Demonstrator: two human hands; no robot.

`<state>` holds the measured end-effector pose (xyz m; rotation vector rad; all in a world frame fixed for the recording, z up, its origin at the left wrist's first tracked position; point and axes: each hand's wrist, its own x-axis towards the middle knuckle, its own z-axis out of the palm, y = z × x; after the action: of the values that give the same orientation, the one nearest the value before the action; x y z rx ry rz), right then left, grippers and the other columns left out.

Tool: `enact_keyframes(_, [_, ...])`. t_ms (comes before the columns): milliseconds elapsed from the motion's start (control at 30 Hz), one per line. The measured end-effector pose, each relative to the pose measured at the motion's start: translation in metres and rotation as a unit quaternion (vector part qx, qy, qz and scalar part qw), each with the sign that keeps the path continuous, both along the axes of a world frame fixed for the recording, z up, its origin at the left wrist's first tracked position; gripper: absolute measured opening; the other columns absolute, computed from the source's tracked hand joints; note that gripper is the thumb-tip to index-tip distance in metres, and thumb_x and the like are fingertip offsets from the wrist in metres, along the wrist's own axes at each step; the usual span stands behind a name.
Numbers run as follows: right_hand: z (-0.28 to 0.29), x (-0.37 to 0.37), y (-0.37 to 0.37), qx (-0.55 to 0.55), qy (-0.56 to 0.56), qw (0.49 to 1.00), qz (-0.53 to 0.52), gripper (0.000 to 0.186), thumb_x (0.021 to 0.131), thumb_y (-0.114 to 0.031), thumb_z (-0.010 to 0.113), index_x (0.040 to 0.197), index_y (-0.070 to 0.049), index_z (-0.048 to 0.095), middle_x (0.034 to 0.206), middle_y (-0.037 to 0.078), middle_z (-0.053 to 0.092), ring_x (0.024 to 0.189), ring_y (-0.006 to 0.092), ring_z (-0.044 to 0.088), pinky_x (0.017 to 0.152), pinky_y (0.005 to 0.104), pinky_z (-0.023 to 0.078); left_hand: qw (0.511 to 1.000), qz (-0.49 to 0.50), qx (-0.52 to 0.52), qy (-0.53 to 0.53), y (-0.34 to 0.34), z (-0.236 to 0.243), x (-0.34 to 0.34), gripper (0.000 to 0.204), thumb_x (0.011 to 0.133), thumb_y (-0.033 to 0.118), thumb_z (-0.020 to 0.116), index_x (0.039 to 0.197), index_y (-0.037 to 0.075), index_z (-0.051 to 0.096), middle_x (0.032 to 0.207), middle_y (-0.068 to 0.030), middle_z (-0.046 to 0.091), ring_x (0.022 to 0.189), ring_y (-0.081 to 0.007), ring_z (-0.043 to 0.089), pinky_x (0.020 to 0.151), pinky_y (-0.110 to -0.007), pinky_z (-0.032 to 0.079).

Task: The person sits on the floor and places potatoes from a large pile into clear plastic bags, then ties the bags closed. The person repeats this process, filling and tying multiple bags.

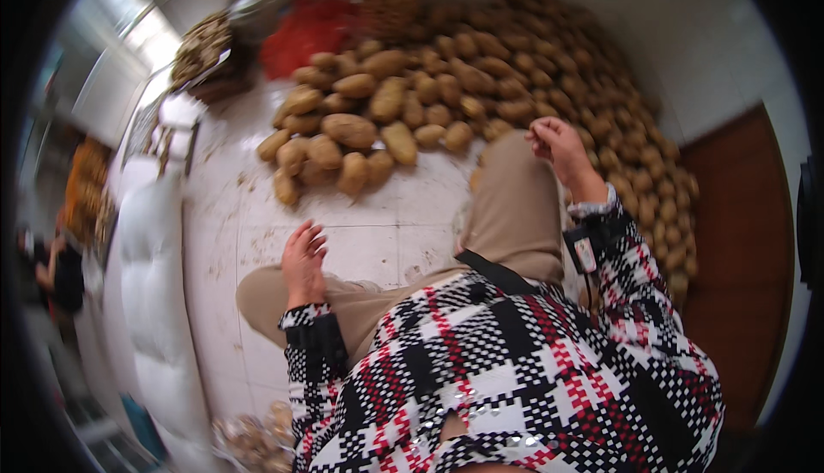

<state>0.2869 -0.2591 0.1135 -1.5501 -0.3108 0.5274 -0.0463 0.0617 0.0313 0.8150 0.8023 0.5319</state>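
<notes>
A big pile of brown potatoes [463, 78] spreads over the white tiled floor in front of me and along my right side. My left hand [305, 263] hovers over my left leg, fingers loosely bent and apart, with nothing in it. Closest to it are bare tiles and the near edge of the pile, where larger potatoes [349, 130] lie. By my right knee, near the pile, my right hand [558, 147] is closed, its fingertips drawn together; whether anything small is between them I cannot make out.
A red mesh sack [309, 35] lies behind the pile. Along the left runs a long white padded roll [159, 275]. A plastic bag of potatoes [249, 440] is at the lower left. A brown wooden panel [738, 258] stands on the right. Another person [60, 271] is at far left.
</notes>
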Motion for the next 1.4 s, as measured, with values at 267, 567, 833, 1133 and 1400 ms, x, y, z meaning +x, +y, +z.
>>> enact_keyframes(267, [-0.156, -0.095, -0.27, -0.277, 0.077, 0.913, -0.288, 0.013, 0.079, -0.014, 0.054, 0.071, -0.004, 0.057, 0.062, 0.004, 0.058, 0.044, 0.0089, 0.049, 0.039, 0.0223, 0.039, 0.982, -0.125, -0.021, 0.14, 0.002, -0.024, -0.001, 0.037, 0.086, 0.026, 0.051, 0.118, 0.008, 0.05, 0.11, -0.0042, 0.055, 0.089, -0.0139, 0.05, 0.077, -0.027, 0.04])
enact_keyframes(567, [-0.313, -0.278, -0.391, -0.568, 0.151, 0.805, -0.076, 0.013, 0.072, -0.013, 0.055, 0.064, -0.005, 0.063, 0.066, 0.009, 0.062, 0.057, 0.0192, 0.059, 0.05, 0.0324, 0.046, 0.95, -0.199, -0.026, 0.237, -0.024, -0.02, 0.044, 0.039, 0.086, 0.027, 0.053, 0.12, 0.009, 0.049, 0.106, -0.0018, 0.056, 0.085, -0.0122, 0.05, 0.075, -0.026, 0.041])
enact_keyframes(833, [-0.341, -0.236, -0.341, -0.671, 0.035, 0.738, 0.063, 0.02, 0.073, -0.02, 0.06, 0.078, -0.001, 0.064, 0.082, 0.017, 0.064, 0.082, 0.0264, 0.062, 0.068, 0.0385, 0.05, 0.94, -0.258, -0.011, 0.223, -0.022, 0.015, 0.055, 0.032, 0.089, 0.023, 0.049, 0.117, 0.009, 0.052, 0.102, -0.0006, 0.058, 0.083, -0.0124, 0.055, 0.072, -0.027, 0.045])
enact_keyframes(1133, [-0.357, -0.225, -0.305, -0.648, 0.333, 0.609, -0.315, 0.061, 0.059, -0.036, 0.073, 0.101, 0.004, 0.057, 0.108, 0.023, 0.055, 0.104, 0.0364, 0.051, 0.087, 0.0362, 0.045, 0.929, -0.232, 0.021, 0.287, -0.026, 0.06, 0.037, 0.036, 0.088, 0.026, 0.048, 0.118, 0.007, 0.049, 0.102, -0.0031, 0.058, 0.085, -0.0139, 0.054, 0.073, -0.027, 0.044])
enact_keyframes(1400, [-0.363, -0.198, -0.315, -0.542, 0.333, 0.686, -0.353, 0.068, 0.057, -0.038, 0.077, 0.106, 0.002, 0.052, 0.114, 0.021, 0.05, 0.105, 0.0352, 0.051, 0.088, 0.0377, 0.044, 0.919, -0.221, 0.026, 0.325, -0.066, 0.095, 0.068, 0.032, 0.087, 0.026, 0.053, 0.113, 0.007, 0.052, 0.097, -0.003, 0.06, 0.083, -0.0138, 0.055, 0.071, -0.027, 0.044])
